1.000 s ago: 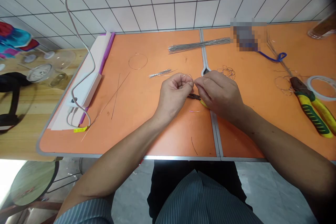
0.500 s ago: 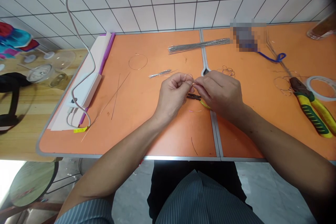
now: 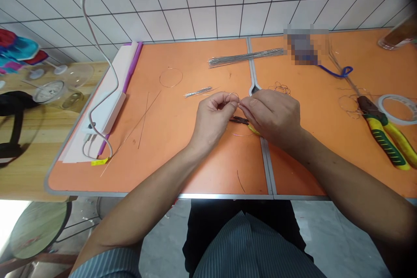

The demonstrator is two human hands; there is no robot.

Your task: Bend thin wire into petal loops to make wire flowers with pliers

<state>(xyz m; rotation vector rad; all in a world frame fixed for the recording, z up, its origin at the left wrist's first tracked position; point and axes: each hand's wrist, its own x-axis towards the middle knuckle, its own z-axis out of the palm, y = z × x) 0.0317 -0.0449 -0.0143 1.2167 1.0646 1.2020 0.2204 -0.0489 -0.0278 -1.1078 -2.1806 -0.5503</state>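
Over the orange counter [image 3: 176, 117], pinching a thin wire loop [image 3: 233, 93] with the closely curled left hand [image 3: 213, 115], apparently gripping its end with the equally closed right hand [image 3: 275, 113], near small pliers [image 3: 240, 120]; barely shifting since a second ago, suggesting unfinished fingertip work.

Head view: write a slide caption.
Left hand and right hand pinch thin wire over an orange table, near small pliers.

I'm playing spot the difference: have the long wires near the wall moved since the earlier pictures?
No. The long wires cross the table's seam at the same spot as before.
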